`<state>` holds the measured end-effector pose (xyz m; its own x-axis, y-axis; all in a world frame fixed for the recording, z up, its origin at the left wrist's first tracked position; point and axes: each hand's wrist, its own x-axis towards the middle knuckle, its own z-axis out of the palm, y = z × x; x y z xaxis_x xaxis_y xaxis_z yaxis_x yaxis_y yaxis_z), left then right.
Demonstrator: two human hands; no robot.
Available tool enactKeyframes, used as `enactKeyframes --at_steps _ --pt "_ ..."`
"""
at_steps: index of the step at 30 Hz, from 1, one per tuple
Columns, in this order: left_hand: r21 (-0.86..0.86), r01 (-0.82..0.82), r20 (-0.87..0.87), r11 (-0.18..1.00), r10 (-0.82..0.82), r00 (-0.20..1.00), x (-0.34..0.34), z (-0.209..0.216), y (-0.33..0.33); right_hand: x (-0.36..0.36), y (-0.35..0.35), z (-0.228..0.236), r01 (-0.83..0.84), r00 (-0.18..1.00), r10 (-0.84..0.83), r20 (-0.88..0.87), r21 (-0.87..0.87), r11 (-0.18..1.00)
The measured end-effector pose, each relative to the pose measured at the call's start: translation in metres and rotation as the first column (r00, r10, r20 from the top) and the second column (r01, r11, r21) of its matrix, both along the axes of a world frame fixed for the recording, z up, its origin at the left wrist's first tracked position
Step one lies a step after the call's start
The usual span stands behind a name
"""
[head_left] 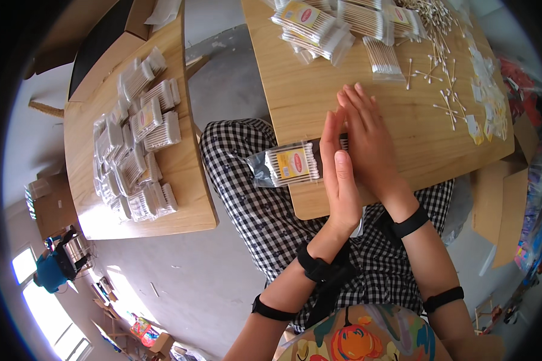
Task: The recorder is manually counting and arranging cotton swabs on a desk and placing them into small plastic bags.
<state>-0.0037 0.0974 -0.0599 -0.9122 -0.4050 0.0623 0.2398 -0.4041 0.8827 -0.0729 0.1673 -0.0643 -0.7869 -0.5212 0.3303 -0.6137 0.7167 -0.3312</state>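
Observation:
My left hand and my right hand are held palm to palm above the near left part of the table. Fingers on both are stretched out and point away from me. Whatever may lie between the palms is hidden. Beside my left hand, a clear packet of cotton swabs with a yellow label sticks out past the table's left edge. Its right end, near a dark patch, is covered by my hands. Farther off lies another swab packet, with loose cotton swabs to its right.
Stacked swab packets and a heap of loose swabs fill the far side. Small plastic bags line the right edge. A second table on the left carries many packets. An opened cardboard box stands at right.

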Motion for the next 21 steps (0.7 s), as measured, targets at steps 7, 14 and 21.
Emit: enactKeyframes --at_steps 7,14,21 --pt "-0.021 -0.067 0.019 0.998 0.068 0.998 0.004 0.017 -0.006 0.002 -0.005 0.002 -0.011 1.000 0.011 -0.012 0.063 0.998" --pt "-0.850 -0.137 0.146 0.509 0.477 0.867 0.004 0.030 -0.099 -0.003 -0.002 0.001 -0.011 1.000 0.010 0.011 0.081 0.997" --pt "-0.835 0.169 0.476 0.524 0.531 0.701 -0.003 0.007 -0.095 -0.001 -0.022 0.001 -0.017 1.000 0.017 -0.005 0.054 0.998"
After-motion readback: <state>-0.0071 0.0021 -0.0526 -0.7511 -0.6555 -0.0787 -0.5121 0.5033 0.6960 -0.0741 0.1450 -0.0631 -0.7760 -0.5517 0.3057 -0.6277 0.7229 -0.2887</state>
